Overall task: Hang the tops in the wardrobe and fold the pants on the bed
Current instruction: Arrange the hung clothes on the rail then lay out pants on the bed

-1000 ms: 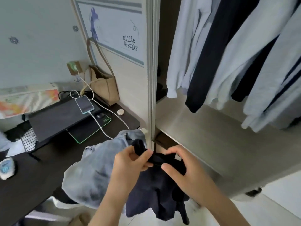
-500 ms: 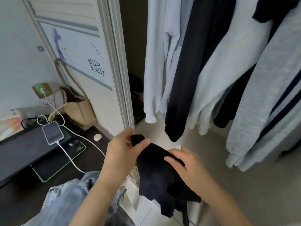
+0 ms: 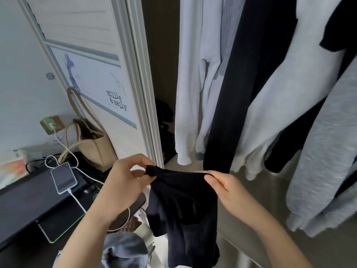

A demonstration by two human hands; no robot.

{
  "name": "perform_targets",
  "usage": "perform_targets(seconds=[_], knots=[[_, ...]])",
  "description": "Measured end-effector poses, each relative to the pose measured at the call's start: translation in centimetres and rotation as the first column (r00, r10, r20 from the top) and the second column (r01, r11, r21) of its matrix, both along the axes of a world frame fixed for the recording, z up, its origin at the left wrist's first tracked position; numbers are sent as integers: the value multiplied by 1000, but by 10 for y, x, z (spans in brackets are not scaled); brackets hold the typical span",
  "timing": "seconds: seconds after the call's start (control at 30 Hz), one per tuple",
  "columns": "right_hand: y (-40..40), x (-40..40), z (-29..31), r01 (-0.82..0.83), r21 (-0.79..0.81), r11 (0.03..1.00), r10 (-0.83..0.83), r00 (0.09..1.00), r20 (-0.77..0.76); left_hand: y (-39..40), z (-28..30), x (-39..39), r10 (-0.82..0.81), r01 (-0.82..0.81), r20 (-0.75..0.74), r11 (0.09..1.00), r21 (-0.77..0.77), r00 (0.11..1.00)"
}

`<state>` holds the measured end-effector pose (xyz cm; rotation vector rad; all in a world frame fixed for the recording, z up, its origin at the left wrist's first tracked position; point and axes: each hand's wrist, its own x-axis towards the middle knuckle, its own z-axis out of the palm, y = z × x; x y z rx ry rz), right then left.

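While pinched at its top edge, black top (image 3: 183, 206) between both hands (image 3: 123, 182).

1. Wardrobe door frame (image 3: 143, 93): dark open gap just right of it, down to the shelf.
2. Right of that gap: hanging tops (image 3: 270, 84) packed side by side, touching.
3. Left of the frame: tan bag (image 3: 92, 146), phone (image 3: 63, 177) and cable crowd the table (image 3: 23, 202).

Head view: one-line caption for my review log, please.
Both hands, left and right, pinch a dark top by its upper edge before hanging clothes in the wardrobe.
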<state>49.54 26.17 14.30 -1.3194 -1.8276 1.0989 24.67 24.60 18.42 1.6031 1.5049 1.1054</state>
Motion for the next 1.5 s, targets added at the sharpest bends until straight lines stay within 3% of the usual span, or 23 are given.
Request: perform_targets(seconds=[0.07, 0.1, 0.17, 0.23, 0.33, 0.43, 0.5, 0.57, 0.67, 0.7, 0.77, 0.83, 0.9, 1.0, 1.13, 1.2, 1.27, 1.33, 1.43, 1.5], knots=[[6, -14, 5, 167, 156, 974, -184, 977, 105, 5, -1, -2, 44, -23, -266, 997, 80, 963], [9, -22, 8, 220, 172, 960, -236, 969, 76, 8, -2, -2, 45, -15, -343, 996, 90, 938], [16, -36, 17, 267, 66, 962, -260, 961, -93, 13, -7, -2, -43, 47, -349, 999, 6, 936], [19, -49, 31, 241, -73, 968, -252, 929, -270, 20, -10, 0, -165, 134, -235, 981, -143, 958], [25, -58, 46, 190, 47, 981, -173, 955, -241, 31, -5, -7, -111, 132, 109, 970, -205, 988], [33, -56, 56, 126, 124, 984, -99, 975, -199, 38, 12, -34, 60, 142, 543, 936, -322, 838], [39, -56, 63, 111, 196, 974, -87, 988, -127, 45, 24, -55, 126, 200, 677, 902, -383, 725], [44, -59, 71, 73, 266, 961, -72, 997, -16, 53, 38, -68, 145, 255, 704, 866, -431, 696], [54, -62, 84, 35, 333, 942, -71, 993, 96, 60, 67, -85, 2, 286, 614, 883, -371, 790], [60, -59, 90, 47, 358, 932, -96, 988, 120, 62, 78, -90, -112, 284, 479, 910, -303, 870], [68, -54, 104, 80, 400, 913, -150, 978, 147, 63, 99, -94, -256, 253, 11, 949, -188, 967], [77, -50, 119, 78, 428, 900, -169, 969, 180, 71, 110, -93, -143, 146, -441, 989, -28, 886], [83, -50, 136, 34, 449, 893, -154, 960, 234, 79, 120, -89, 107, 28, -601, 977, 210, 792], [89, -56, 160, -53, 466, 883, -133, 925, 356, 91, 132, -79, 314, -55, -511, 887, 459, 801], [98, -69, 194, -140, 519, 844, -164, 853, 496, 104, 152, -76, 375, -146, -305, 807, 573, 876], [101, -79, 216, -175, 546, 820, -147, 856, 495, 109, 162, -77, 387, -181, -230, 776, 604, 893], [107, -90, 246, -161, 625, 764, -127, 912, 390, 113, 174, -79, 401, -199, -183, 739, 644, 898], [118, -102, 279, -64, 783, 619, -167, 963, 210, 116, 184, -81, 424, -199, -179, 704, 682, 888], [149, -118, 334, 108, 913, 393, -259, 966, -3, 119, 193, -83, 441, -195, -180, 677, 709, 879], [183, -129, 373, 193, 896, 401, -304, 950, -69, 124, 197, -87, 459, -213, -181, 680, 701, 870]])
